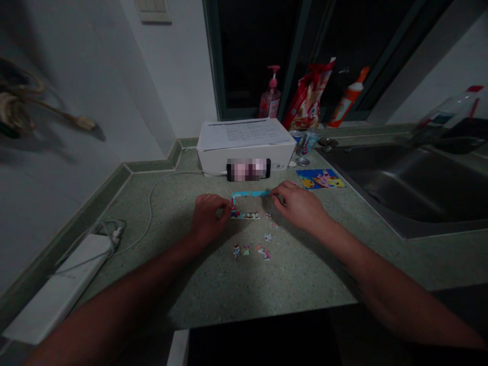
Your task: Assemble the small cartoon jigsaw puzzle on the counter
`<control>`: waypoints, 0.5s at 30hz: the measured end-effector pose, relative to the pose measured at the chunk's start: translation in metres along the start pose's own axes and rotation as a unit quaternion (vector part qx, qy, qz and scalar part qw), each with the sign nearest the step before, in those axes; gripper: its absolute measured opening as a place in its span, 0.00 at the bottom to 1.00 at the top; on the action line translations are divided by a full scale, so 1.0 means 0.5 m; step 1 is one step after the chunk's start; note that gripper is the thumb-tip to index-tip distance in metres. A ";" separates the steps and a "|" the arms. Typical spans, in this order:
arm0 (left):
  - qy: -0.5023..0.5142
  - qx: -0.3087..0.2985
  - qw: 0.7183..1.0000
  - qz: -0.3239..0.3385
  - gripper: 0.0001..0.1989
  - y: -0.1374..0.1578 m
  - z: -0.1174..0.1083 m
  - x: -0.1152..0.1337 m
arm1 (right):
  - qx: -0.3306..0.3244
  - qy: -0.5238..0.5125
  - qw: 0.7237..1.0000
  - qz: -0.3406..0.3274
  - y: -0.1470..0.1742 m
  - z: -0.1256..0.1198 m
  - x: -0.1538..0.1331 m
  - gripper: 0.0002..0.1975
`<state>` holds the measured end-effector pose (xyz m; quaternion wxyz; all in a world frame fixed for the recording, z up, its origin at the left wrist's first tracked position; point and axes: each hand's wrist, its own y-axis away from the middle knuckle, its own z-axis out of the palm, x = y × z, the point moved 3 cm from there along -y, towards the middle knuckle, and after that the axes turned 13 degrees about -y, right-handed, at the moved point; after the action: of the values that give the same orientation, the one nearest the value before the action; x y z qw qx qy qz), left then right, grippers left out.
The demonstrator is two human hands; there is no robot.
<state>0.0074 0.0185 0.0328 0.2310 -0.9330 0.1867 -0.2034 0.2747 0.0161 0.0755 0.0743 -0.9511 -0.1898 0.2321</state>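
A partly joined jigsaw puzzle (249,193) lies on the counter, its blue top strip, left side and colourful bottom strip framing bare stone. My left hand (210,216) is curled, with thumb and fingertips pinched at the puzzle's left edge. At the upper right corner, my right hand (299,203) closes its thumb and fingers on the end of the blue strip; the exact piece is hidden by the fingertips. Loose jigsaw pieces (268,237) lie below and to the right of the frame, with more pieces (246,249) nearer to me.
A phone (248,170) on a cable leans against a white box (244,140). Right of it are a cartoon picture card (321,179), cans (308,143) and a steel sink (415,178). A white power strip (61,284) lies left. Bottles and a red bag (308,96) stand behind.
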 end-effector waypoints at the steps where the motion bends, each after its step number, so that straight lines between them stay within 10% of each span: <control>1: -0.002 0.000 1.000 0.000 0.12 0.000 0.000 0.000 | -0.005 0.002 1.000 0.001 0.000 0.000 -0.001 0.16; 8: -0.001 0.003 1.000 0.003 0.13 0.001 0.001 0.000 | -0.054 0.010 0.998 -0.012 0.007 -0.002 -0.022 0.15; 15: -0.011 0.009 1.000 0.004 0.13 0.001 0.002 -0.002 | -0.242 -0.110 0.959 -0.102 0.040 0.026 -0.066 0.10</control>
<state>0.0068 0.0190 0.0317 0.2419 -0.9324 0.1859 -0.1936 0.2480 -0.0144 0.0733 -0.1556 -0.8850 -0.3433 0.2735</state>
